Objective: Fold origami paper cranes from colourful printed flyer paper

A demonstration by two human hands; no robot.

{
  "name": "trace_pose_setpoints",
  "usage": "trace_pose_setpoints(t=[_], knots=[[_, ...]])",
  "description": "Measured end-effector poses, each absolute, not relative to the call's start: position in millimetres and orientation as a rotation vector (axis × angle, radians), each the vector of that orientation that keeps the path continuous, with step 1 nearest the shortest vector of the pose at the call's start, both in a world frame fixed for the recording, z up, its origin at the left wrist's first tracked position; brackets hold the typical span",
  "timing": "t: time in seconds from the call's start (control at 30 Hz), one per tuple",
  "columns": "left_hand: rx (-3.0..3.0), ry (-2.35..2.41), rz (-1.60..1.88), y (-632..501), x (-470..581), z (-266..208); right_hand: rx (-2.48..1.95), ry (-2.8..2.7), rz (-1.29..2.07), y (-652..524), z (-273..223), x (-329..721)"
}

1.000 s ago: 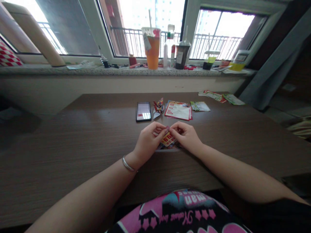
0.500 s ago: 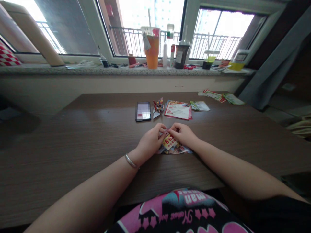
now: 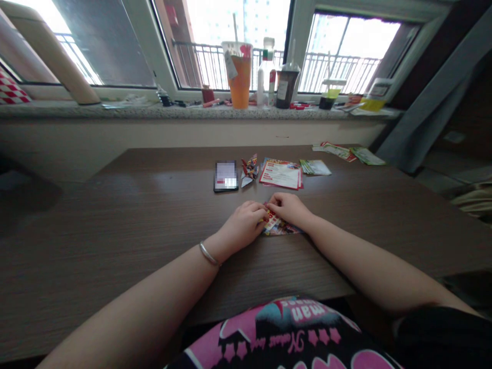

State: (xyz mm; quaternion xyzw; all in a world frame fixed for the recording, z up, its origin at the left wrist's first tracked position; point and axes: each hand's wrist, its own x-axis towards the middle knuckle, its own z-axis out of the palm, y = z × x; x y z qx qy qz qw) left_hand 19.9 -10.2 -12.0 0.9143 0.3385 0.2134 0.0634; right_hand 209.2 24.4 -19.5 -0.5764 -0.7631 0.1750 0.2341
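A colourful printed sheet of paper with yellow and red print lies on the table in front of me. My left hand wears a silver bangle at the wrist; its fingers are curled over the paper's left side and cover it. With thumb and fingers pinched together, my right hand grips the paper's upper edge. The fingertips of both hands nearly meet there. Just beyond them lie a folded paper piece in similar bright print and a stack of printed flyers.
A phone lies left of the folded piece. Small packets and more leaflets are at the far right of the brown table. Drink cups and bottles line the stone windowsill.
My left hand has turned and slid slightly right, its fingers now lying over the paper's left side. Less of the paper shows, and its near edge sits a little farther away.
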Motion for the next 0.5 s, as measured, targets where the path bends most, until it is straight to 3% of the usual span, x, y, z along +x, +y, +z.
trace_pose_setpoints(t=[0.5], knots=[[2.976,0.893,0.392,-8,21,-8,-1.592,-2.129,0.381,43,-25,217]])
